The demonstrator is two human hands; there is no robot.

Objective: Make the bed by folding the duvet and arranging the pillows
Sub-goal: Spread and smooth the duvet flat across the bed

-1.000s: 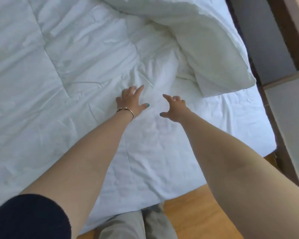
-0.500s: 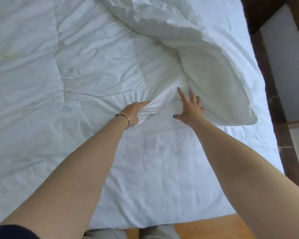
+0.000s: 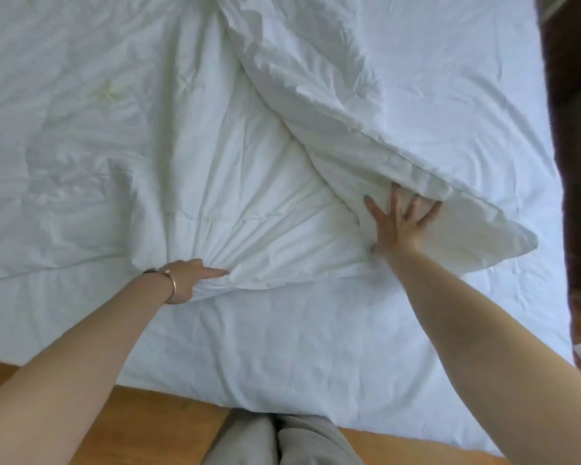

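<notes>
Both hands have moved: left hand (image 3: 192, 280) now bunches duvet (image 3: 249, 209), right hand (image 3: 398, 226) reached fold.

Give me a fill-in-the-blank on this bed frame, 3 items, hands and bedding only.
1. The left hand grips a bunch of the white ____, with creases fanning out from the grip.
2. The right hand lies with its fingers ____ against the folded-over corner of bedding.
3. A thin bracelet sits on the ____ wrist.

Missing words: duvet; spread; left
</notes>
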